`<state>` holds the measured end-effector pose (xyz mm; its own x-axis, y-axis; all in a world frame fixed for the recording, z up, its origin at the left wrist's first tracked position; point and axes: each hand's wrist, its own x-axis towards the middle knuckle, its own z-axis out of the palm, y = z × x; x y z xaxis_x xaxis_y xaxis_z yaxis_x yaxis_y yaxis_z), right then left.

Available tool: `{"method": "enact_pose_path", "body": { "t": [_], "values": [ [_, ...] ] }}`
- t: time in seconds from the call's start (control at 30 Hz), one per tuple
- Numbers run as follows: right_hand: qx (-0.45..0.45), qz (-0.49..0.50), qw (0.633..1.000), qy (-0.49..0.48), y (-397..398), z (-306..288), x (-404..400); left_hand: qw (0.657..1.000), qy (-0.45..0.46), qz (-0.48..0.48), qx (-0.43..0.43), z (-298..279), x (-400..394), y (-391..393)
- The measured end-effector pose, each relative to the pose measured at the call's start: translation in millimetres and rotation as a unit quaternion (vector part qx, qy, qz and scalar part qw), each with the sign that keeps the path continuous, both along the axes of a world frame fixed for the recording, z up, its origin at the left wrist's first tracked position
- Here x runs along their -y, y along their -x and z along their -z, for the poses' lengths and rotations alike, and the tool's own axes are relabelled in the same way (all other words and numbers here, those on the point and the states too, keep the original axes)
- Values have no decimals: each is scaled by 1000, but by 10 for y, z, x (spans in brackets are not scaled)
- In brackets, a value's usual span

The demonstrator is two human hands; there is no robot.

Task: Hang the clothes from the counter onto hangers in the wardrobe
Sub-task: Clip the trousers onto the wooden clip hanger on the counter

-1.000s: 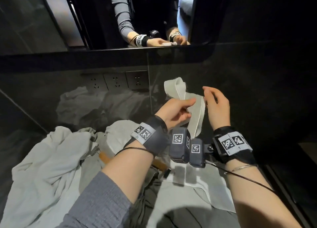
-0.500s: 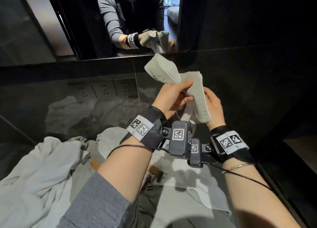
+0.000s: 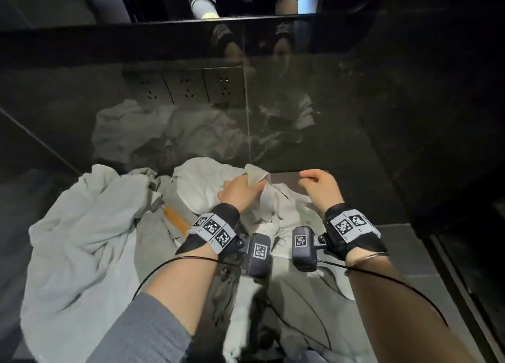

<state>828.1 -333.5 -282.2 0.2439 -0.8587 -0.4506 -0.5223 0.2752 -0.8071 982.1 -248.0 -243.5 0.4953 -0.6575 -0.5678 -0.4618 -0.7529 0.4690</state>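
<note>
Two hands point(image 3: 239, 190) point(image 3: 321, 189), one hanger point(image 3: 175, 219), several clothes point(image 3: 90, 231)

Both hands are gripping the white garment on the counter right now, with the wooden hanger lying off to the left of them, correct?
Not quite. In the head view only the left hand grips the white crumpled cloth garment; the right hand hovers beside it, fingers loosely curled, holding nothing. The light wooden hanger does lie to the left, among the clothes on the dark counter.
</note>
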Motion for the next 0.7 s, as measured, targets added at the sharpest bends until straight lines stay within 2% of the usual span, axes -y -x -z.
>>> {"method": "enact_pose_path", "body": {
  "t": [0.07, 0.13, 0.27, 0.37, 0.43, 0.5, 0.6, 0.7],
  "values": [
    [32, -29, 999, 14, -38, -124, -18, 988, 116, -18, -95, -32, -24, 9],
    [74, -67, 995, 15, -7, -262, -27, 973, 177, 7, -148, -148, -20, 104],
    [137, -145, 979, 52, 127, -557, -60, 951, 225, 50, -205, -424, 81, 279],
    [148, -125, 978, 83, 250, -819, -48, 933, 212, 49, -285, -611, 164, 412],
    [114, -99, 980, 128, 378, -933, -2, 932, 209, 64, -289, -667, 236, 518],
    [81, -65, 982, 157, 531, -994, 55, 936, 238, 82, -247, -696, 290, 618],
    [81, -38, 982, 168, 758, -1102, 77, 934, 268, 78, -224, -732, 337, 725],
    [92, -24, 980, 176, 922, -1201, 68, 935, 237, 159, -213, -799, 370, 841]
  ]
}}
